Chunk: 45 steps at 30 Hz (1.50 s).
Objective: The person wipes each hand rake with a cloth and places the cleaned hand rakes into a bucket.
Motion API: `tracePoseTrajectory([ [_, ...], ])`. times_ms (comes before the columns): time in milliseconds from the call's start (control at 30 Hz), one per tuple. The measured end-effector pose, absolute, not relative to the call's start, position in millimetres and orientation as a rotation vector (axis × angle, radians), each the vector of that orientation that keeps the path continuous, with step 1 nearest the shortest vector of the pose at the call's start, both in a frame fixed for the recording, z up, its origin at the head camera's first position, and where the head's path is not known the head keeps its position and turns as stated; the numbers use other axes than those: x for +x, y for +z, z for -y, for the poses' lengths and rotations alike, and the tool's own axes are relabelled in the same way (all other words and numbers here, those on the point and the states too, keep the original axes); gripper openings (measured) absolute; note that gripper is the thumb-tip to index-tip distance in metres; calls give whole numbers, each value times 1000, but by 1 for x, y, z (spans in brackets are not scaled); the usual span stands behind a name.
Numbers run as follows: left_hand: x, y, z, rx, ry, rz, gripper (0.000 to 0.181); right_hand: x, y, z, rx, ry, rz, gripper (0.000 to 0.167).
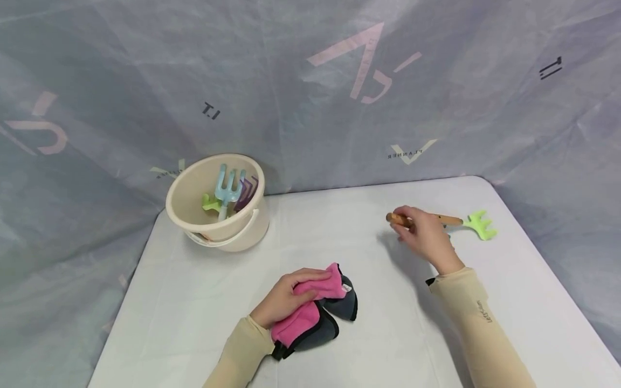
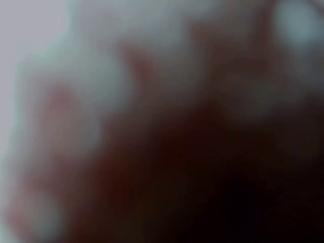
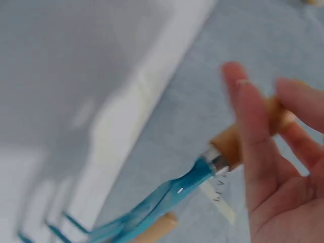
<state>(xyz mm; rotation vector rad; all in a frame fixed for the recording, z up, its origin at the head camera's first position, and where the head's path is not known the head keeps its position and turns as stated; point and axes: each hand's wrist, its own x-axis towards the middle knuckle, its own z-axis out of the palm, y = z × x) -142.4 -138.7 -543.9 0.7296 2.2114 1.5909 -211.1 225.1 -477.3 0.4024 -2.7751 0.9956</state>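
Note:
My right hand (image 1: 429, 240) grips the wooden handle (image 1: 400, 220) of a blue hand rake above the table. In the right wrist view its blue metal head (image 3: 167, 197) points down and left, and the fingers close round the handle. On the table behind this hand lies a green-headed rake (image 1: 480, 224) with a wooden handle. With my left hand (image 1: 286, 296) I hold a soft pink and dark-grey cloth item (image 1: 335, 285) with black edging, thumb and fingers over its pink part; its exact kind is unclear. The left wrist view is dark and blurred.
A cream bucket (image 1: 215, 237) stands at the back left of the white table (image 1: 378, 345). Inside it are a light-blue fork (image 1: 228, 191), a purple claw tool (image 1: 246, 194) and a green tool (image 1: 211, 203). A grey printed curtain (image 1: 291, 108) hangs behind.

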Motion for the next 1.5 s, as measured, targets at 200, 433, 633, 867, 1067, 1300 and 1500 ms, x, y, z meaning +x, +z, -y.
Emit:
tracePoseTrajectory([
  [200,-143,-542,138,678,1586,-2200,41,-201,-451,-229,312,1494,2577,36],
  [433,-142,-539,136,520,1656,-2209,41,-195,-439,-232,356,2008,2376,38],
  [633,-142,-530,134,321,1890,-2205,31,-196,-443,-234,626,2064,2411,47],
  [867,-142,-513,138,263,2390,-1816,27,-196,-451,-220,767,2149,2373,73],
  [1067,-133,-504,139,275,2614,-1417,45,-192,-460,-183,673,2057,2477,39],
  [1300,-124,-499,131,350,2662,-1293,47,-171,-467,-140,915,1860,2536,32],
  [1500,-119,-499,122,322,2574,-1524,57,-153,-467,-118,1077,1845,2646,29],
])
